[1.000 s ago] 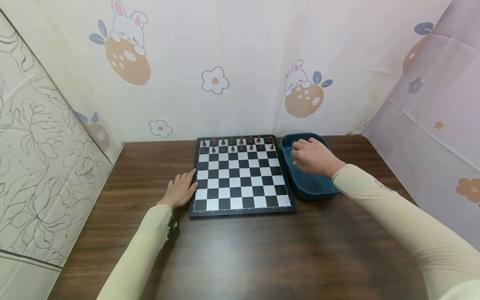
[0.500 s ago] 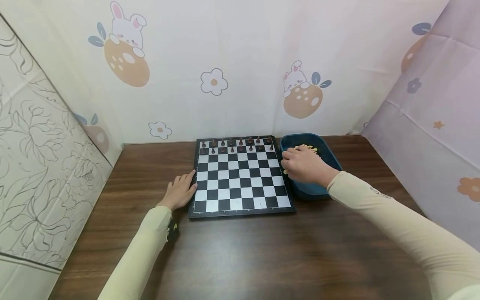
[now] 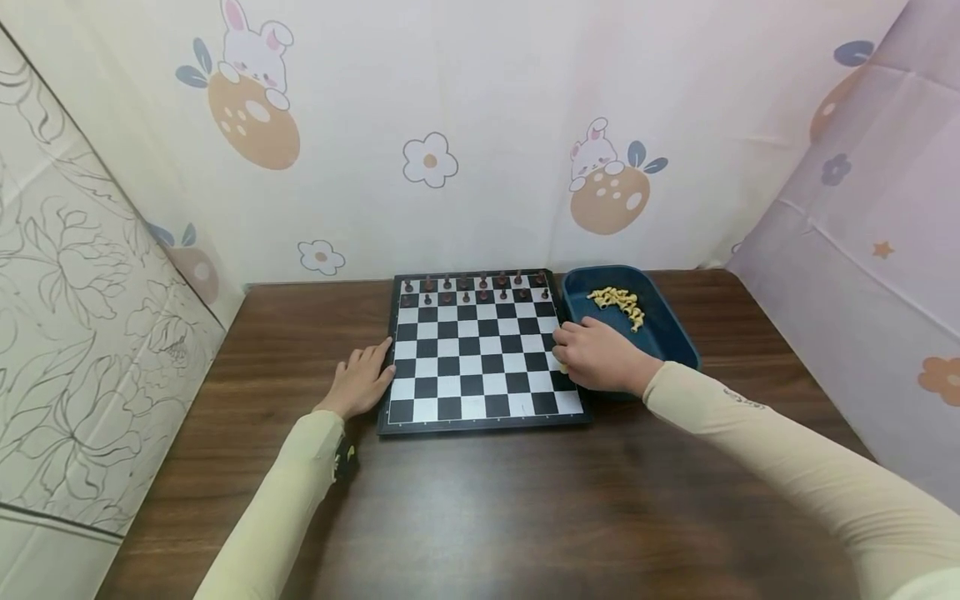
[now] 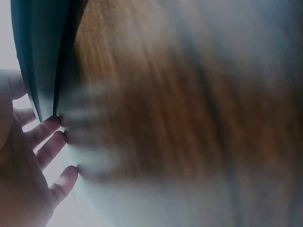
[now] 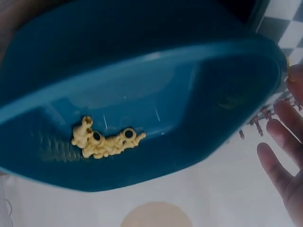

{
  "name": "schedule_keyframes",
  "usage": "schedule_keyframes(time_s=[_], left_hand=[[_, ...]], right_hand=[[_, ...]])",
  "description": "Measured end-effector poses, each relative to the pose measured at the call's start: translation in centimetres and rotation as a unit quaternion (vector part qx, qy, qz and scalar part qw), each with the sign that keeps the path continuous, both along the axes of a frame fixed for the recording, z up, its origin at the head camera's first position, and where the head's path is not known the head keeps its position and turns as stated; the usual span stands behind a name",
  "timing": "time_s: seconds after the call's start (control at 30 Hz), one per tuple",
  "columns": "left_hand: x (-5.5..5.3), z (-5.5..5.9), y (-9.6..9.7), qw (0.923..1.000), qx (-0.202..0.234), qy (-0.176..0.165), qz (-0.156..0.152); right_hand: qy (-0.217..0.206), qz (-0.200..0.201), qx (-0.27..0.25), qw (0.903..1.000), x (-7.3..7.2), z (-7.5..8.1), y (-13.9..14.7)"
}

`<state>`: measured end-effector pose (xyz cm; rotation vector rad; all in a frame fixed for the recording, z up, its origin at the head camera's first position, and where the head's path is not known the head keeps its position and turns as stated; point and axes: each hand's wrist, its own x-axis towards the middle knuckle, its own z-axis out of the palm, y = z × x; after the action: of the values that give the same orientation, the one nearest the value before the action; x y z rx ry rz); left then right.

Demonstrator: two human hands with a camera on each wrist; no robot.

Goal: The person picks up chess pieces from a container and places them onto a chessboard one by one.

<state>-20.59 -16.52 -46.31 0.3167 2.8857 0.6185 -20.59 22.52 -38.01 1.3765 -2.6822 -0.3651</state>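
My right hand [image 3: 600, 354] is over the right edge of the chessboard [image 3: 480, 363], near its front corner. Between its thumb and fingertips it pinches a cream-yellow chess piece [image 5: 289, 72], mostly hidden by the fingers. My left hand [image 3: 360, 382] rests on the table with its fingers spread, fingertips at the board's left edge; the left wrist view shows those fingers [image 4: 51, 150] beside the board's dark side. Several dark red chess pieces [image 3: 483, 294] stand in two rows along the board's far side.
A blue plastic tray [image 3: 671, 333] stands close against the board's right side. Several cream-yellow chess pieces [image 3: 617, 298] lie in a pile at its far end. The dark wood table [image 3: 480, 517] meets a patterned cloth [image 3: 502, 167] behind the board.
My right hand has moved from over the tray leftward and nearer to me, to the board's right edge, carrying a cream-yellow chess piece. The left hand has stayed in place.
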Motion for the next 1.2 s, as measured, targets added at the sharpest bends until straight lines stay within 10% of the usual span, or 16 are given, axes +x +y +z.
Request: schedule_keyframes(time_s=[0.63,1.2], left_hand=[[-0.3,0.1,0.2,1.0000,-0.003,0.001,0.005],[-0.1,0.1,0.1,1.0000,-0.001,0.007,-0.004]], right_hand=[[-0.013,0.009,0.007,0.9998,-0.3,-1.7,-0.2],[-0.001,0.007,-0.008,0.9999,-0.4,0.0,0.1]])
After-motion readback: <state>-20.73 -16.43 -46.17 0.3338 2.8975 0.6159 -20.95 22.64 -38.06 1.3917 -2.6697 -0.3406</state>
